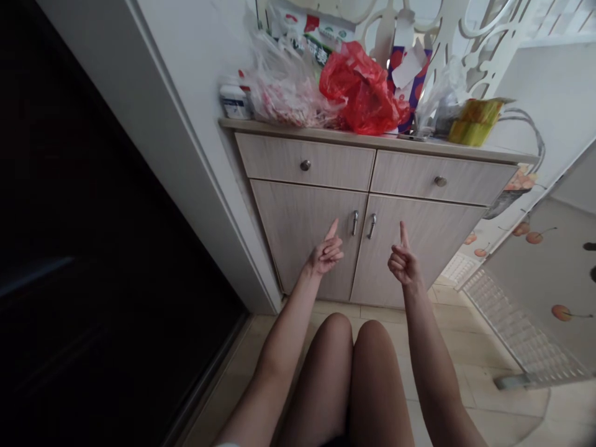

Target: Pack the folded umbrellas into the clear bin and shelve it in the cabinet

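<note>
Head view: 2 hands are held out, well apart, before a cabinet (pixel 371 202). Its 2 doors and 2 drawers are all shut. By the left hand (pixel 326 252), an index finger is aimed up and inward across the left door (pixel 298 230), near the left handle (pixel 355 222). By the right hand (pixel 404 262), an index finger is pointed upward in front of the right door (pixel 433 236), beside the right handle (pixel 371 226). On both hands the index finger is stretched straight and the other fingers are loosely curled, around nothing. Whether the doors are touched by the fingertips cannot be told.

Along the tabletop (pixel 506 153) are set, from left to right, a bottle (pixel 235 101), a clear bag (pixel 288 99), a red bag (pixel 361 93), a purple box (pixel 415 93) and a yellow packet (pixel 475 121). Below the hands, 2 knees (pixel 338 329) are seen above the floor (pixel 472 326).
</note>
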Motion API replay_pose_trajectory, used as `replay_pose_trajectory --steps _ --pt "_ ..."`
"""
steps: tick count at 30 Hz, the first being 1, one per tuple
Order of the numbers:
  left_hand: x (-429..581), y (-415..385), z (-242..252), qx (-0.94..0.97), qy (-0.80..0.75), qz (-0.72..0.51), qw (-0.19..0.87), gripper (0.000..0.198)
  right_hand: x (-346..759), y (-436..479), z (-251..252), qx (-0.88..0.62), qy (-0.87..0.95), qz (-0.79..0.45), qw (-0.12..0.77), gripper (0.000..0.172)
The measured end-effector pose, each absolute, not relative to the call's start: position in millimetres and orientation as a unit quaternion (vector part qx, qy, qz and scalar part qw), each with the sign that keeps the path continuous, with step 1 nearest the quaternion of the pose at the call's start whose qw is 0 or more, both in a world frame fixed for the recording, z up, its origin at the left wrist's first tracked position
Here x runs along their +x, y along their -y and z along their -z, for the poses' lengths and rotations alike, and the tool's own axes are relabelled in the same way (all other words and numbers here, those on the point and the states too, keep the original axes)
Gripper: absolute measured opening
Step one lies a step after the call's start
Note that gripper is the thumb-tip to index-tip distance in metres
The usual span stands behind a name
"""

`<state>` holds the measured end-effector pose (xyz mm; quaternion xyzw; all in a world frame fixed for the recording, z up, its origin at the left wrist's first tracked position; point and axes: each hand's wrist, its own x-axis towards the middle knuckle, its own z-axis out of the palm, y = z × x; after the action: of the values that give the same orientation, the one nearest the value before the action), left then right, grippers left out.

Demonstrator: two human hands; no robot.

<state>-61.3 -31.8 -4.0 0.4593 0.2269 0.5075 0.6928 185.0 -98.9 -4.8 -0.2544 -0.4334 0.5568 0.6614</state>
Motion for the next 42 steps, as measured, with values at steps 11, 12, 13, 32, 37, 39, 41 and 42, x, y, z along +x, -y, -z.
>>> replay_pose_trajectory --steps 11,12,13,32,37,39,41,42 --pt "-24 54 35 0.377 -0.203 -0.586 0.688 0.039 159 85 46 -0.167 0.351 -0.596 0.702 0.062" --pt "-25 53 37 0.379 -0.200 -0.583 0.690 0.039 160 83 47 -0.176 0.354 -0.593 0.702 0.062" --pt "-26 51 38 0.383 -0.199 -0.581 0.690 0.039 162 82 48 -0.191 0.360 -0.586 0.700 0.061" --pt "17 -9 23 0.657 -0.498 -0.515 0.235 0.008 138 6 44 -0.637 0.562 -0.068 0.524 0.039" --pt "-10 37 42 0.640 -0.495 -0.553 0.196 0.009 148 67 53 -0.640 0.568 0.010 0.517 0.037" --pt "-25 57 50 0.635 -0.487 -0.572 0.179 0.010 152 96 56 -0.641 0.558 0.028 0.526 0.036" --pt "-44 76 56 0.628 -0.483 -0.589 0.158 0.013 156 123 58 -0.643 0.544 0.048 0.537 0.037" --pt "-54 86 59 0.624 -0.482 -0.597 0.148 0.016 159 136 59 -0.645 0.537 0.058 0.540 0.037"
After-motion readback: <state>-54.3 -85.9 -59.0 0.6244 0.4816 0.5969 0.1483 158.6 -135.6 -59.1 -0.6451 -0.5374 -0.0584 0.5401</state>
